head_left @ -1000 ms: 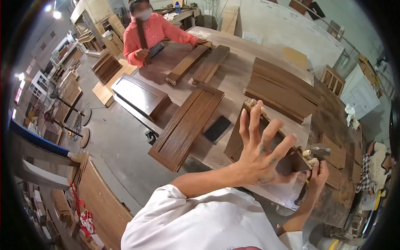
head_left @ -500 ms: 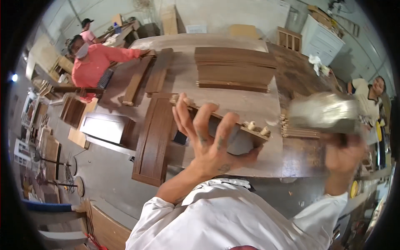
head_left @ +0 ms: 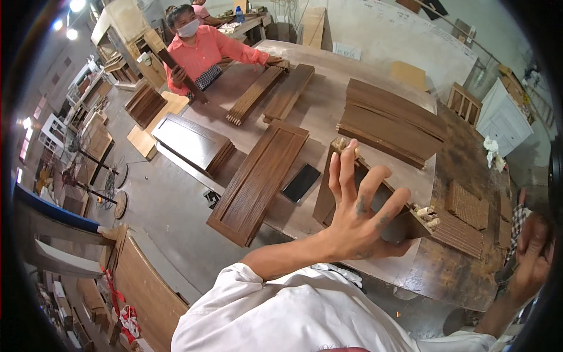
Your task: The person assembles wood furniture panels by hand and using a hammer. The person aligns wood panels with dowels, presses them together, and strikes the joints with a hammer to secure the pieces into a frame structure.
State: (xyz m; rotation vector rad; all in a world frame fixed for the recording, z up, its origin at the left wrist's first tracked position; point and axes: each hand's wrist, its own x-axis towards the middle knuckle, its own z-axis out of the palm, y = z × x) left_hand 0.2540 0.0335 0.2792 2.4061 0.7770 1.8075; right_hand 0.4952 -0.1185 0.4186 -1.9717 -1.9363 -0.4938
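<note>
My left hand (head_left: 365, 220) reaches over a dark brown wooden frame (head_left: 326, 202), its fingers spread across the far edge and the thumb on the near side, gripping it. Pale wooden dowels (head_left: 428, 216) stick out of the frame's upper edge by its right end, and another pale dowel end (head_left: 339, 142) shows at the left end. At the far right rim, my right hand (head_left: 531, 252) is closed, in shade and partly cut off; what it holds cannot be made out. A black phone (head_left: 301, 183) lies on the table left of the frame.
A brown panel (head_left: 261, 179) overhangs the table's near edge. Stacked boards (head_left: 390, 126) and rails (head_left: 258, 94) lie farther back, with ribbed pieces (head_left: 466, 205) at right. Across the table, a co-worker in pink (head_left: 202, 50) touches the rails and holds a dark strip.
My view has turned, so the scene sits tilted and farther right. My right hand has swung to the right rim; the blurred shiny block at it before is out of sight. My left hand keeps its grip.
</note>
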